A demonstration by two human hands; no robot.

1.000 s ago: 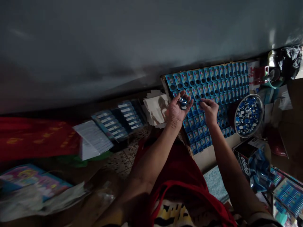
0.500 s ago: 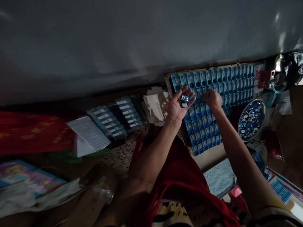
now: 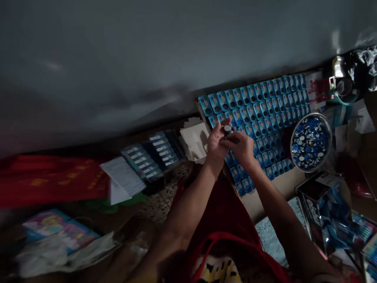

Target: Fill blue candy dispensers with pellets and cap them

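My left hand (image 3: 216, 144) is palm up with its fingers curled around small round silver-and-blue discs (image 3: 227, 128). Over that palm, my right hand (image 3: 243, 147) has its thumb and fingers pinched together at the discs; whatever they grip is hidden. Beneath and beyond both hands lies a board covered with rows of small blue printed cards (image 3: 259, 107), many showing a dark or blue round spot. On the right, a round metal bowl (image 3: 330, 137) holds many loose discs like those in my palm.
A grey wall (image 3: 176, 47) runs along the far side. White papers (image 3: 194, 137) and boxes of blue packs (image 3: 141, 161) lie to the left, with a red cloth (image 3: 53, 181) beyond. A black box (image 3: 312, 212) of blue pieces stands at lower right.
My right hand has left the cards and come leftward to the discs in my left palm. The view has shifted, showing more of the black box.
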